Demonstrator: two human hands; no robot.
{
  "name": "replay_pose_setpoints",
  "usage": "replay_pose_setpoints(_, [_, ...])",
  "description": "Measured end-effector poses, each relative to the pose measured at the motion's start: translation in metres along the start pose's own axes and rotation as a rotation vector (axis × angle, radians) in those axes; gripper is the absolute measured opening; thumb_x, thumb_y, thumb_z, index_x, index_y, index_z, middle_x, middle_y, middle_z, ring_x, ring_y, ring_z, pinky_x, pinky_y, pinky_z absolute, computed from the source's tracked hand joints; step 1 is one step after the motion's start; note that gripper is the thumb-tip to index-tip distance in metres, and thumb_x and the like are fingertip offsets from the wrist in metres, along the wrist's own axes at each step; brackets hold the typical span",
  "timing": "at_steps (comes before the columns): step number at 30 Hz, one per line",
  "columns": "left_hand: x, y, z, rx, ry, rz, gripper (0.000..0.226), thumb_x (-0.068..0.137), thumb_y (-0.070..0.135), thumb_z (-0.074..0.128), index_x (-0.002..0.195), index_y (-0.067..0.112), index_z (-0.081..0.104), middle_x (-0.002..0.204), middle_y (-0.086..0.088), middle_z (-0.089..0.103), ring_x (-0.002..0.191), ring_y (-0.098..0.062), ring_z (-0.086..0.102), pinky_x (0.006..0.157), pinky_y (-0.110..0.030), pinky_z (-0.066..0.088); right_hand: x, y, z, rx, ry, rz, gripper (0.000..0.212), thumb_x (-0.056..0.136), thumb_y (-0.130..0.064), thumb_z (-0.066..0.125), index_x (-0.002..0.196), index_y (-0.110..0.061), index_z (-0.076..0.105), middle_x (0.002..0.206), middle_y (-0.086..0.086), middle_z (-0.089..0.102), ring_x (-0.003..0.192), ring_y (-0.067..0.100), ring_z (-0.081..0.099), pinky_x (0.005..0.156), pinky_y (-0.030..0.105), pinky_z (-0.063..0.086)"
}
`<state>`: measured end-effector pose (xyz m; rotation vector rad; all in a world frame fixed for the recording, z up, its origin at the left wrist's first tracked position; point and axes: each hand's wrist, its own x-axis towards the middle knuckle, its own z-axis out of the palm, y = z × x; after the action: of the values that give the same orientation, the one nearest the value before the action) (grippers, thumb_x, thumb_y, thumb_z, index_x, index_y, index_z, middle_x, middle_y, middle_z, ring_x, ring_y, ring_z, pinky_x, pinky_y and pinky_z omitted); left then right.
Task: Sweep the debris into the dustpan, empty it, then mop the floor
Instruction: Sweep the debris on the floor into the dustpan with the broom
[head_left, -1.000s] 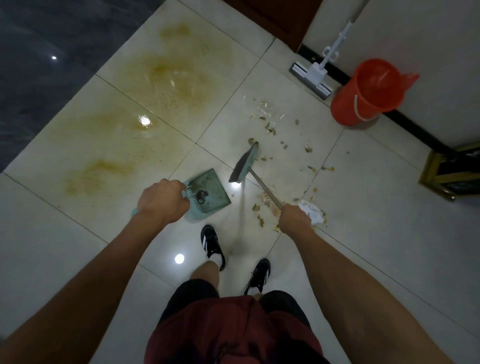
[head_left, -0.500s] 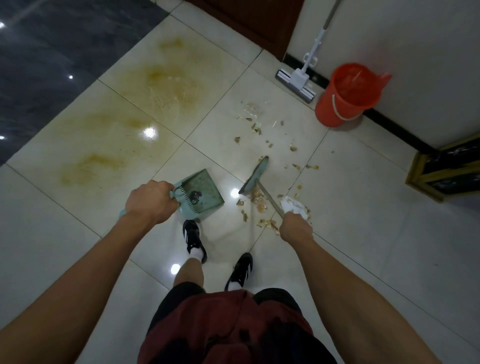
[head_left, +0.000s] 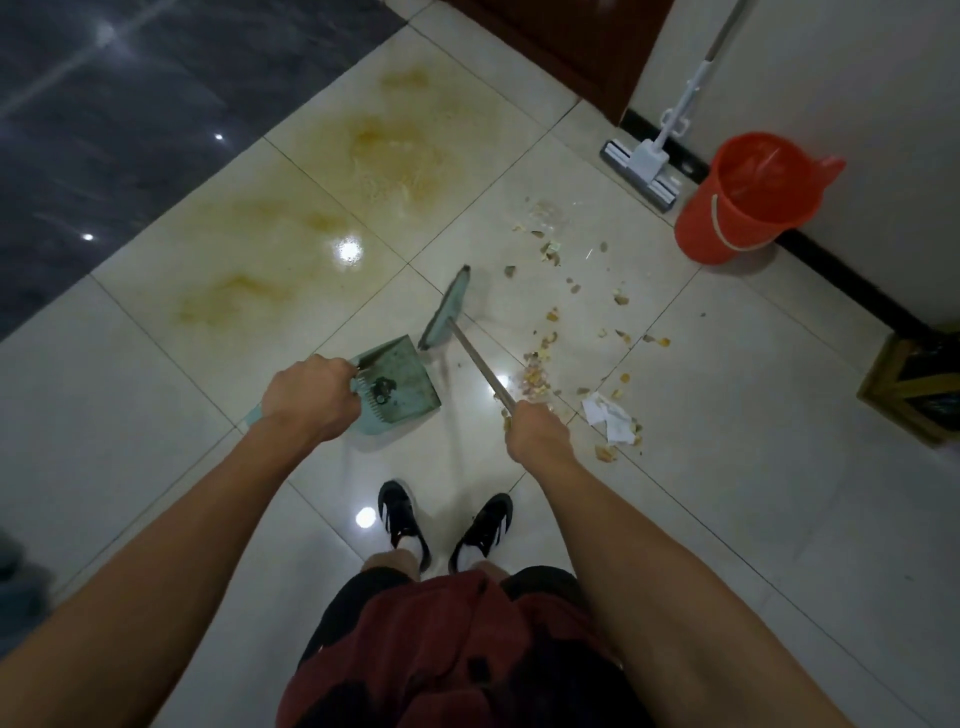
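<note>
My left hand (head_left: 310, 397) grips the handle of a pale green dustpan (head_left: 402, 382) that rests on the tiled floor, a dark clump lying inside it. My right hand (head_left: 537, 434) holds the metal handle of a green broom (head_left: 447, 309); its head stands just beyond the dustpan's far corner. Food scraps (head_left: 540, 364) are scattered to the right of the broom, with a crumpled white paper (head_left: 608, 423) near my right hand. A sponge mop (head_left: 641, 169) leans on the wall at the back right.
An orange bucket (head_left: 748, 200) stands by the wall beside the mop. Yellow-brown stains (head_left: 395, 150) spread over the tiles at the back left. A gold-framed dark cabinet (head_left: 914, 384) sits at the right edge. My two black shoes (head_left: 447, 522) are below the hands.
The broom head has swung left, away from the scrap pile, to the dustpan's far corner. My left hand still holds the dustpan in about the same spot.
</note>
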<state>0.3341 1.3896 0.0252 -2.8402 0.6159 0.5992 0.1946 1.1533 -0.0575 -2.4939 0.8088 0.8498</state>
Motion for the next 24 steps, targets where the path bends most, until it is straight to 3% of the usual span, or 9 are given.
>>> replay_pose_setpoints(3, [-0.008,-0.012,0.011,-0.032,-0.013,-0.034,0.024,0.087,0.032,0.050,0.096,0.025,0.071,0.077,-0.003,0.063,0.065,-0.026,0.059,0.059,-0.029,0.048,0.008,-0.010,0.008,-0.048,-0.064,-0.038,0.025,0.097,-0.009,0.051,0.120,-0.006,0.060,0.113,0.012,0.064,0.098,0.027,0.066,0.073,0.033,0.051])
replay_pose_setpoints(7, [-0.014,-0.015,0.020,-0.010,-0.049,-0.033,0.025,0.089,0.032,0.049,0.099,0.025,0.070,0.079,-0.004,0.063,0.068,-0.026,0.061,0.061,-0.032,0.053,0.011,-0.005,0.017,-0.107,-0.075,-0.053,0.025,0.099,-0.008,0.048,0.121,-0.008,0.060,0.115,0.010,0.063,0.100,0.026,0.065,0.071,0.032,0.047])
replay_pose_setpoints(11, [-0.008,-0.007,0.022,0.023,-0.068,-0.013,0.025,0.089,0.033,0.053,0.105,0.025,0.071,0.083,-0.004,0.066,0.069,-0.025,0.061,0.062,-0.031,0.053,0.009,0.028,0.017,-0.169,-0.089,0.005,0.031,0.100,-0.009,0.046,0.129,-0.009,0.058,0.120,0.010,0.063,0.106,0.027,0.064,0.078,0.035,0.050])
replay_pose_setpoints(15, [0.002,0.014,0.018,0.048,-0.105,0.039,0.023,0.090,0.035,0.055,0.103,0.022,0.069,0.088,-0.006,0.067,0.076,-0.027,0.064,0.070,-0.036,0.057,0.002,0.066,0.013,-0.176,-0.072,0.084,0.029,0.099,-0.009,0.045,0.125,-0.009,0.059,0.116,0.009,0.065,0.103,0.026,0.066,0.073,0.033,0.048])
replay_pose_setpoints(24, [0.022,0.062,0.003,0.023,-0.076,0.131,0.026,0.088,0.034,0.058,0.109,0.025,0.070,0.093,-0.006,0.066,0.078,-0.027,0.062,0.063,-0.033,0.047,-0.016,0.101,0.014,-0.137,-0.032,0.222,0.030,0.100,-0.010,0.046,0.125,-0.012,0.062,0.113,0.007,0.068,0.100,0.023,0.068,0.066,0.031,0.043])
